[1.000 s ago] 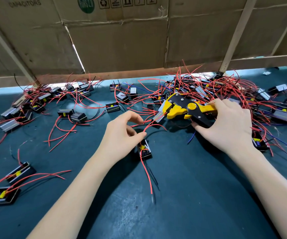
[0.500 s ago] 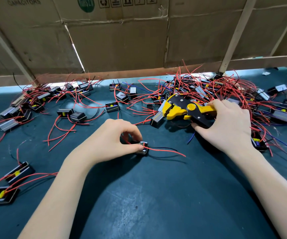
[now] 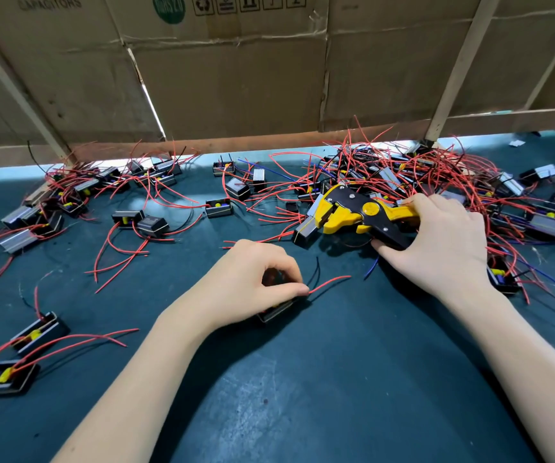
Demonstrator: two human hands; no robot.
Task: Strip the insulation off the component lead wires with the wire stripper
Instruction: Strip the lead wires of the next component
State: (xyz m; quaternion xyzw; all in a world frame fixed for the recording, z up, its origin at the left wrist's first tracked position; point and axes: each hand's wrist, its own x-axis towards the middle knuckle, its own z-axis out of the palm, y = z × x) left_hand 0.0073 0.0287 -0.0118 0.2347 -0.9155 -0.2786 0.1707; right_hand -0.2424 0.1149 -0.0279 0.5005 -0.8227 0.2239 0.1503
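Note:
My left hand [image 3: 252,282] grips a small black component [image 3: 277,310] low over the dark green mat [image 3: 336,379]. Thumb and fingers pinch its red lead wire [image 3: 331,283], which sticks out to the right toward the stripper; a black lead [image 3: 316,272] curls up beside it. Most of the component is hidden under my fingers. My right hand [image 3: 436,242] holds the handles of the yellow and black wire stripper [image 3: 349,212], whose jaws point left and rest at the edge of the wire pile, apart from the held wire.
A big tangle of components with red leads [image 3: 436,182] lies behind and right of the stripper. More components lie scattered at the back left [image 3: 79,195] and near left [image 3: 35,332]. A cardboard wall [image 3: 236,78] closes off the far side.
My left hand has drawn the component nearer to me and slightly right, and the red lead now points up to the right. The right hand and stripper have stayed in place.

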